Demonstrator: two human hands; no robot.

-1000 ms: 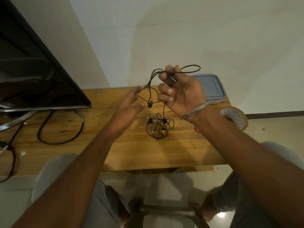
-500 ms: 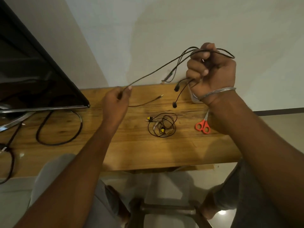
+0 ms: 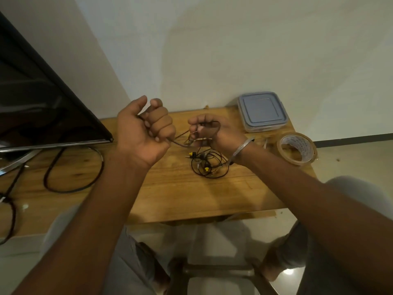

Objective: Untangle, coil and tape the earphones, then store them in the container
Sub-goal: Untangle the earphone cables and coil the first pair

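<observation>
A dark monitor point(image 3: 38, 107) stands on the wooden table's point(image 3: 170, 188) left end; a thick black cable point(image 3: 72, 167) loops just below it.

The desk point(image 3: 170, 188) is showing a smooth, varnished wood grain. The container point(image 3: 262, 112) is appearing as translucent plastic with a matt grey-blue lid. The tape roll point(image 3: 296, 149) is presenting glossy brown film. The bangle point(image 3: 241, 149) is reflecting like polished metal. The floor point(image 3: 350, 150) is looking glossy.
</observation>
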